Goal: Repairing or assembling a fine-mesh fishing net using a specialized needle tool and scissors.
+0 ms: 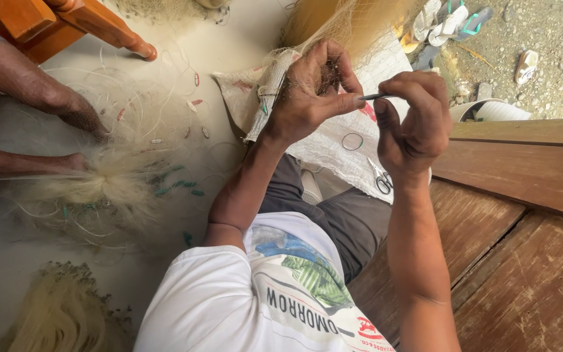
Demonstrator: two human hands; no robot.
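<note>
Fishing net (307, 39) is being bunched tight in the left hand (311, 98), keeping mesh taut while the right hand (412, 120) is pinching a thin netting needle (376, 97) toward it.

Left arm: bent at the elbow, forearm reaching forward and up. Left hand (311, 91): raised, fingers curled shut in a bunch, thumb extended toward the right hand. Right arm: forearm rising near vertical, wrist flexed inward. Right hand (412, 120): fingers curled in a tight pinch, fingertips just beside the left thumb.
</note>
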